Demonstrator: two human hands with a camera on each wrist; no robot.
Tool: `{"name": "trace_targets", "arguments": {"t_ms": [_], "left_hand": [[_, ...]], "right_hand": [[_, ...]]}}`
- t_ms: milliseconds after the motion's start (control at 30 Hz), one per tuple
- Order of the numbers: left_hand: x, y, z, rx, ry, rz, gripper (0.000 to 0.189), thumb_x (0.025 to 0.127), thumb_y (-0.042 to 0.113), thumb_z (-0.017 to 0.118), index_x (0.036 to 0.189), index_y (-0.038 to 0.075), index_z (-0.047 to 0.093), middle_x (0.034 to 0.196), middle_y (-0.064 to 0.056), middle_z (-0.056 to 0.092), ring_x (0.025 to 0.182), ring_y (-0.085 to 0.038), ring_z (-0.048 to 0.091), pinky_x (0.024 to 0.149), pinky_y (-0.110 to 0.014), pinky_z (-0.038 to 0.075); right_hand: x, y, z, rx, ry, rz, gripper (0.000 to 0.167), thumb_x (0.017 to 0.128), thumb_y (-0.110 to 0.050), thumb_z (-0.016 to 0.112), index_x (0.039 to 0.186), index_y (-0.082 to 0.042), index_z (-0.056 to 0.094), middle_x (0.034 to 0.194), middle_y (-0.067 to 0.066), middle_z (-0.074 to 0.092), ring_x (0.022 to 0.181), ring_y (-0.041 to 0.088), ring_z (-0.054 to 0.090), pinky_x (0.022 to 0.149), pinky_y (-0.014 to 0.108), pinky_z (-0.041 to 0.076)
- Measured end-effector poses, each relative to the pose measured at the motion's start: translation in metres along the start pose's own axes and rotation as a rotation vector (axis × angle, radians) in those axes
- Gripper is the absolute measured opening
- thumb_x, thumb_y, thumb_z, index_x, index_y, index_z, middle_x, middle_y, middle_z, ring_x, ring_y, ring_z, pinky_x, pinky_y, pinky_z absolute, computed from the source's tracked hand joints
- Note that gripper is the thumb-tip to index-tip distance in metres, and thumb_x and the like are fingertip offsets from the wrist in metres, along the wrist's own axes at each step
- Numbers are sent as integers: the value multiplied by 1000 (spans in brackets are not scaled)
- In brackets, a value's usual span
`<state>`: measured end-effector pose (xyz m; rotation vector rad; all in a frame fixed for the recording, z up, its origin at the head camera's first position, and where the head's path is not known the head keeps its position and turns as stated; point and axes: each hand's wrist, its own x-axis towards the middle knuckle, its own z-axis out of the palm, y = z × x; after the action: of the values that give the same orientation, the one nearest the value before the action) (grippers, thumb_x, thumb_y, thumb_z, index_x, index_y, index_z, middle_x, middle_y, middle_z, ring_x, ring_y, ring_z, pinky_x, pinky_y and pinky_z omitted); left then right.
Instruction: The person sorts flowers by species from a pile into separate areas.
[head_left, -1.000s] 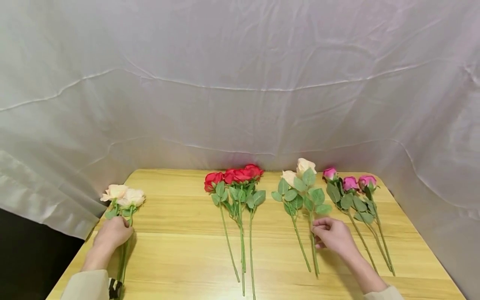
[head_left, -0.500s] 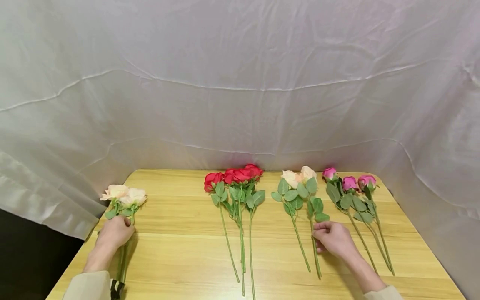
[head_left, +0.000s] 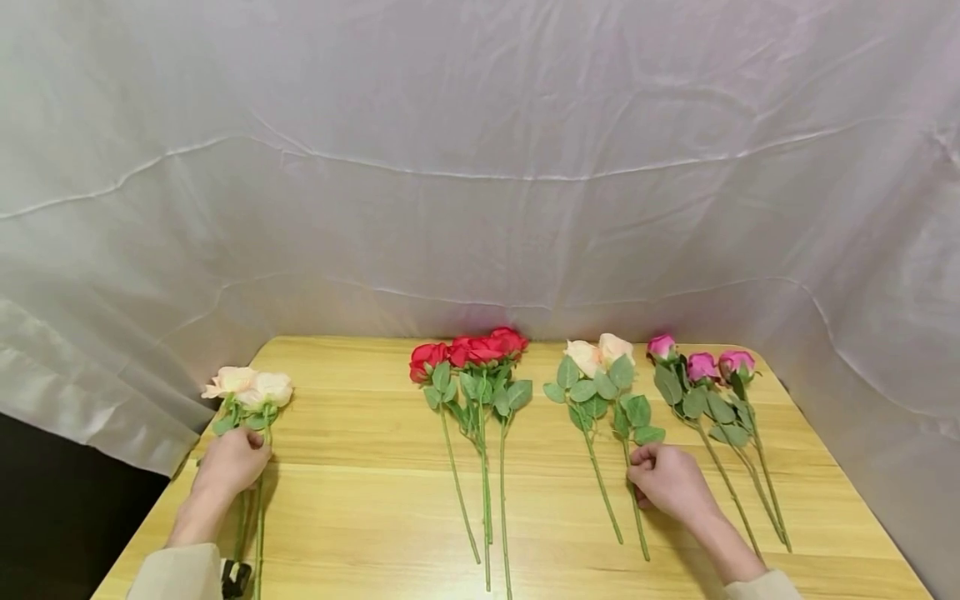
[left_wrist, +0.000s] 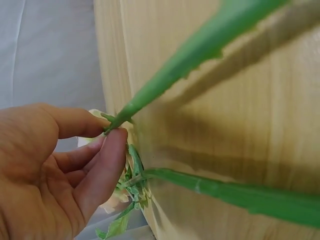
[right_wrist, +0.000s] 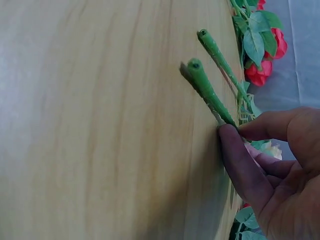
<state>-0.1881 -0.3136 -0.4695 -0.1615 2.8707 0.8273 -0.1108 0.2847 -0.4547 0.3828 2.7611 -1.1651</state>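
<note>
My left hand pinches the stem of a peach rose at the table's left edge, thumb and forefinger closed on it in the left wrist view. A second peach stem lies beside it on the wood. My right hand grips the stem of a cream rose, which lies flat next to another cream rose. Both of their cut stem ends show in the right wrist view.
Three red roses lie in the middle of the wooden table, and three pink roses at the far right. A white cloth backdrop hangs behind and around the table. The table's left edge drops to a dark floor.
The cream rose in my right hand has come down from a raised tilt to lie flat beside the other cream rose. My left hand has barely shifted.
</note>
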Motion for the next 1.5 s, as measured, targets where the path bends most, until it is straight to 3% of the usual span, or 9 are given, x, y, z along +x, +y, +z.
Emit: {"name": "trace_targets", "arguments": {"t_ms": [200, 500, 733, 1167, 1500], "left_hand": [[-1, 3, 0, -41, 22, 7, 34, 101, 18, 54, 116, -12, 59, 105, -29, 68, 59, -18, 67, 68, -49, 56], [-7, 13, 3, -191, 66, 31, 36, 100, 13, 51, 122, -14, 58, 104, -28, 66, 64, -21, 71, 59, -36, 61], [-12, 29, 2, -250, 62, 24, 42, 101, 16, 51, 130, -14, 56, 105, -22, 64, 69, -24, 72, 64, -38, 62], [-20, 56, 5, -388, 50, 22, 43, 103, 17, 58, 133, -14, 54, 111, -23, 61, 71, -21, 71, 67, -38, 63], [-20, 70, 11, -486, 68, 47, 41, 103, 16, 60, 131, -13, 57, 111, -21, 61, 81, -18, 68, 67, -35, 64]], "right_hand": [[1, 0, 0, 3, -8, 10, 22, 93, -5, 63, 111, 7, 66, 85, 8, 66, 62, 18, 68, 58, 32, 61], [2, 0, 2, 17, -5, 26, 22, 91, -7, 66, 109, 7, 66, 83, 8, 68, 62, 18, 69, 58, 33, 61], [-1, 1, 1, 79, -13, 36, 27, 92, -7, 67, 113, 9, 64, 86, 9, 70, 65, 19, 71, 59, 33, 62], [-1, 0, 1, 16, -1, 8, 26, 88, -6, 67, 110, 7, 67, 83, 7, 68, 62, 19, 70, 58, 32, 61], [-3, -1, -1, 62, -28, 35, 30, 93, -11, 70, 115, 9, 65, 88, 8, 69, 68, 19, 70, 62, 34, 62]]}}
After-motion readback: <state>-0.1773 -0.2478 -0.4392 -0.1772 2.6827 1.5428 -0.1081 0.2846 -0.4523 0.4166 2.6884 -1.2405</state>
